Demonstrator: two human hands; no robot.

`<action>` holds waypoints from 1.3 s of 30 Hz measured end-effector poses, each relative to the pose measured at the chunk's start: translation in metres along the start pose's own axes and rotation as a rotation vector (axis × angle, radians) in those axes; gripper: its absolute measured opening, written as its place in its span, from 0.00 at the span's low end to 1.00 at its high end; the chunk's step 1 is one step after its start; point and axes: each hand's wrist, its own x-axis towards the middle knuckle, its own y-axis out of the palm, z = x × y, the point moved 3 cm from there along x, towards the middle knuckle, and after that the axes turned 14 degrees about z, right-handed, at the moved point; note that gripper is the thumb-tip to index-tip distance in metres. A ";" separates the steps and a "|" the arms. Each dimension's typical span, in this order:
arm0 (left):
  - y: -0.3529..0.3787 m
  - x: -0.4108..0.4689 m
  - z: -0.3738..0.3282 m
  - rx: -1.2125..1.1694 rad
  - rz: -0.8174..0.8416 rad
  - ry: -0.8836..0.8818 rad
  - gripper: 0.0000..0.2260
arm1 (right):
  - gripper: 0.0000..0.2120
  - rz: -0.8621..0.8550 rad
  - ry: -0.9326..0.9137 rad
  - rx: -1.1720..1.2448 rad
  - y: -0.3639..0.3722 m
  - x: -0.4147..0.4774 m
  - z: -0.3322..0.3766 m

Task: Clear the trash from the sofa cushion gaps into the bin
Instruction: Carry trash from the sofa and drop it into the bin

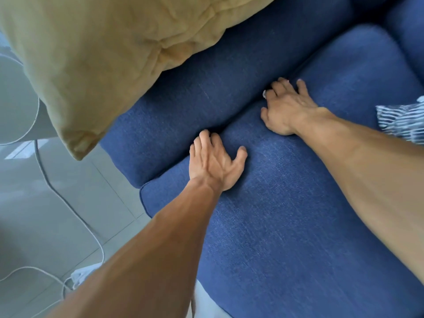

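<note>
Left hand lies flat, fingers spread, pressing the blue seat cushion beside the gap under the back cushion. Right hand reaches into that gap, fingers bent; 1 small white scrap, perhaps paper, sits at its index finger, grip unclear.

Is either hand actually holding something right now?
The left hand holds nothing, pressing the seat cushion. A small white scrap shows at the fingers of the right hand; whether it is gripped cannot be told.
</note>
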 end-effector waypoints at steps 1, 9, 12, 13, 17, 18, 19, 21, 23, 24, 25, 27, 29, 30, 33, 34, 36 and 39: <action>-0.001 0.000 0.001 0.002 0.005 0.031 0.29 | 0.26 0.007 0.000 0.012 0.000 0.001 -0.001; -0.014 0.006 0.011 0.018 0.125 0.083 0.34 | 0.27 0.057 0.015 -0.118 -0.017 0.005 -0.001; -0.014 0.015 0.007 -0.050 0.249 0.051 0.34 | 0.30 0.152 -0.017 -0.056 -0.014 0.010 -0.005; -0.013 0.018 0.008 -0.079 0.306 0.052 0.35 | 0.32 0.176 -0.028 -0.049 -0.012 0.012 -0.005; -0.029 0.037 0.010 -0.067 0.565 -0.014 0.37 | 0.34 0.237 -0.014 -0.076 -0.013 0.019 -0.008; -0.034 0.044 0.009 -0.043 0.604 -0.037 0.37 | 0.35 0.246 -0.009 -0.085 -0.015 0.021 -0.008; -0.038 0.049 0.007 -0.013 0.627 -0.046 0.37 | 0.35 0.254 -0.004 -0.101 -0.017 0.023 -0.008; -0.040 0.056 0.007 0.037 0.648 -0.042 0.38 | 0.36 0.279 0.000 -0.134 -0.020 0.029 -0.003; -0.038 0.066 0.006 0.068 0.648 -0.028 0.41 | 0.38 0.303 0.019 -0.147 -0.022 0.039 -0.002; -0.038 0.067 0.008 0.069 0.655 -0.026 0.42 | 0.38 0.310 0.019 -0.146 -0.023 0.043 0.000; -0.037 0.069 0.008 0.073 0.662 -0.017 0.43 | 0.38 0.302 0.018 -0.141 -0.022 0.047 0.000; -0.040 0.071 0.008 0.076 0.670 -0.011 0.45 | 0.36 0.227 0.008 -0.124 -0.020 0.048 -0.001; -0.046 0.068 0.009 0.081 0.682 -0.012 0.48 | 0.32 0.124 0.015 -0.081 -0.017 0.041 -0.002; -0.050 0.064 0.009 0.084 0.687 -0.011 0.48 | 0.29 0.085 0.022 -0.049 -0.016 0.037 -0.002; -0.061 0.051 0.007 0.083 0.691 0.016 0.38 | 0.20 0.012 0.033 0.093 -0.023 0.020 -0.001; -0.062 0.048 0.007 0.077 0.661 0.024 0.33 | 0.17 -0.013 0.034 0.130 -0.026 0.013 0.000; -0.064 0.043 0.010 0.018 0.571 0.026 0.24 | 0.15 -0.051 0.031 0.178 -0.033 -0.002 0.002; -0.065 0.037 0.015 -0.144 0.404 0.007 0.11 | 0.16 -0.078 0.042 0.205 -0.036 -0.024 -0.001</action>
